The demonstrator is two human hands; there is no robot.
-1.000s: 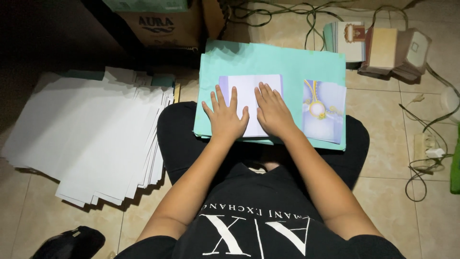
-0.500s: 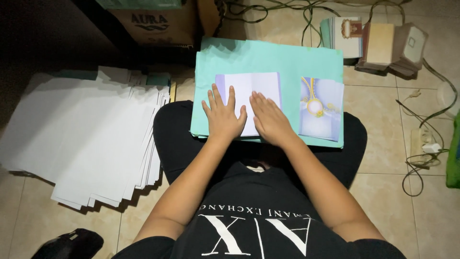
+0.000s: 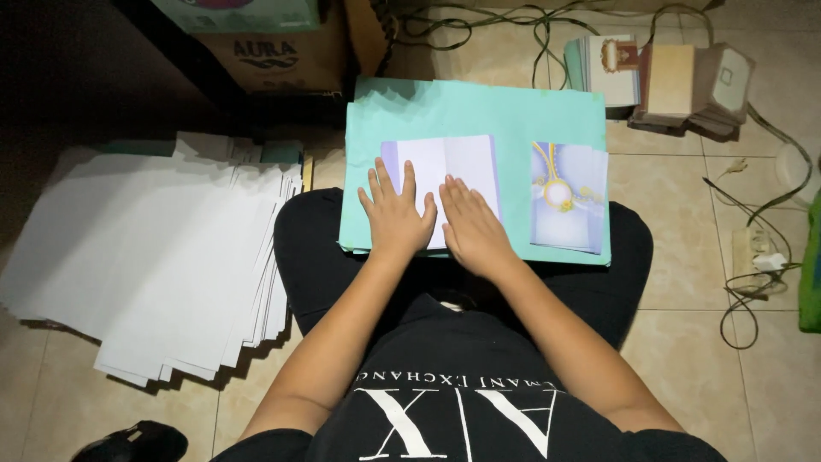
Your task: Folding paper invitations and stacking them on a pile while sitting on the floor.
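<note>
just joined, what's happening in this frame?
A person sits on the tiled floor with a teal paper board across the lap. Both hands press flat on a folded white paper card lying on it: left hand, right hand. A printed lilac card with a gold ornament lies to the right on the board; a fanned stack of white sheets sits on the floor to the left.

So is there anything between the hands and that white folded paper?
Nothing visible. The left hand and the right hand both lie flat, directly on the white folded paper, which rests on the teal sheet across the lap.
</note>
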